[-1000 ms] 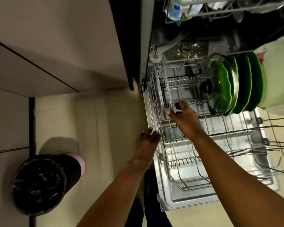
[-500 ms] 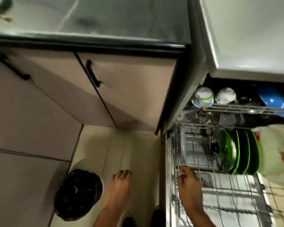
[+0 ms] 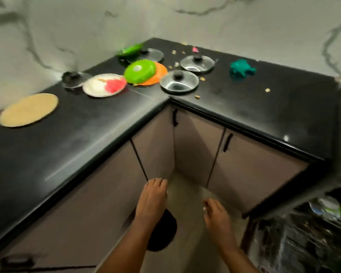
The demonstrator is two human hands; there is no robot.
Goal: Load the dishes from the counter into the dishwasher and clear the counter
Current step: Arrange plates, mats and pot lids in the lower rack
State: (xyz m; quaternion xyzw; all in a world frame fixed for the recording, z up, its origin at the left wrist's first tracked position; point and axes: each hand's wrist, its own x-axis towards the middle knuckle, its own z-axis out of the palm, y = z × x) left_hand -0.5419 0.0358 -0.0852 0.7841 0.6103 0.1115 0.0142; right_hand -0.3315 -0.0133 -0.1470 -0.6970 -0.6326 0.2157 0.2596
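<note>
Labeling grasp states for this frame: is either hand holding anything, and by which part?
Nothing is held. The left hand and right hand hang free in front of the cabinets, fingers relaxed, no grip on anything. The dishes remain untouched on the counter.

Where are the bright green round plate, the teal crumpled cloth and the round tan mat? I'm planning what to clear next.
bright green round plate [image 3: 139, 71]: head view, middle of its top face.
teal crumpled cloth [image 3: 241, 69]: head view, centre of the bundle.
round tan mat [image 3: 28, 109]: head view, centre of its surface.

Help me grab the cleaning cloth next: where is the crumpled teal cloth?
In the head view the crumpled teal cloth lies on the black counter's right arm, near the wall, right of the glass pot lid.
</note>
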